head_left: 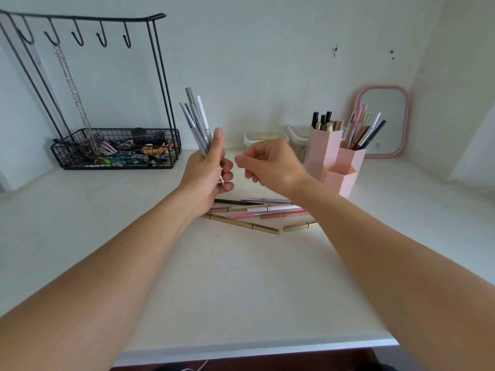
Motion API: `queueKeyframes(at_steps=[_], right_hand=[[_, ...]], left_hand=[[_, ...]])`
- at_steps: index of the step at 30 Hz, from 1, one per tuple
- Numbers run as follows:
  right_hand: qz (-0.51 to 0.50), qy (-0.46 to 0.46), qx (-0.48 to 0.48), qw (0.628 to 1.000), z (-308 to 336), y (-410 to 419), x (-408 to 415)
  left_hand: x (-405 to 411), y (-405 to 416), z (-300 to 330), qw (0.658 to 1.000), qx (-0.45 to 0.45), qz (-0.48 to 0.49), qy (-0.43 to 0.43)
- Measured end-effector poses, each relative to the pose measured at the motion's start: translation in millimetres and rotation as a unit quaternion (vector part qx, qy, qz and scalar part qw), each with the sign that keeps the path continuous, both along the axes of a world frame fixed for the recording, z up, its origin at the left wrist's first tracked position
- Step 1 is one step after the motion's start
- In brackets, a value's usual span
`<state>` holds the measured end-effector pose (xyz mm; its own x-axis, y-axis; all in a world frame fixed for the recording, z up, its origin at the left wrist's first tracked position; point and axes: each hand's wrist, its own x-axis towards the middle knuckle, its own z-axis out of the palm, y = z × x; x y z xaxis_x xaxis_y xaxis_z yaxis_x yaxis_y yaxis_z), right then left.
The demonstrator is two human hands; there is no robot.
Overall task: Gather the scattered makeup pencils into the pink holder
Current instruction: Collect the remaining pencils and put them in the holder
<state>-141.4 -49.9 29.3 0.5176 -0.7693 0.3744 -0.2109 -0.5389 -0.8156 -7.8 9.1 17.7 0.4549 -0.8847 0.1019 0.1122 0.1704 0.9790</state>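
My left hand (207, 172) is raised above the white desk and grips a bundle of several grey and silver makeup pencils (197, 119), their ends pointing up and to the left. Just to its right hovers my right hand (270, 163), fingers loosely curled, holding nothing that I can see. Below both hands lie several loose pencils (257, 212) in gold, pink, black and brown, partly hidden by my right forearm. The pink holder (336, 162), with three hexagonal compartments, stands right of my right hand. Its two taller compartments hold pencils and brushes; the low front one looks empty.
A black wire rack (115, 148) with hooks, chains and a basket of hair clips stands at the back left. Two clear lidded boxes (265, 137) sit against the wall behind my hands. A pink-framed mirror (381, 121) leans at the back right. The desk's front edge (241, 349) runs below.
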Motion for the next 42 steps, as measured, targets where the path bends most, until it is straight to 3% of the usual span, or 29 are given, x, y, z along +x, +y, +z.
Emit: queueKeyframes(at_steps=[3, 6, 9, 22, 36, 40, 42], right_hand=[[0.011, 0.140, -0.026, 0.990, 10, -14, -15], [0.040, 0.289, -0.040, 0.956, 7, -20, -22], [0.048, 0.333, -0.073, 0.939, 0, -22, -19], [0.068, 0.351, -0.092, 0.929, -4, -22, -17], [0.033, 0.409, -0.088, 0.908, 10, -29, -41], [-0.013, 0.352, -0.100, 0.930, 13, -31, -40], [-0.031, 0.241, -0.067, 0.968, 15, -31, -37]], left_hand=[[5, 1, -1, 1.000, 0.012, -0.005, -0.004], [7, 0, -1, 1.000, 0.025, -0.009, -0.010], [7, -1, 0, 1.000, 0.025, -0.018, 0.002], [11, -1, 2, 0.998, 0.042, -0.029, 0.041], [11, -2, -5, 0.995, 0.088, -0.020, -0.031], [10, 0, -4, 0.995, 0.080, -0.048, -0.045], [9, 1, -4, 0.993, 0.080, -0.066, -0.047]])
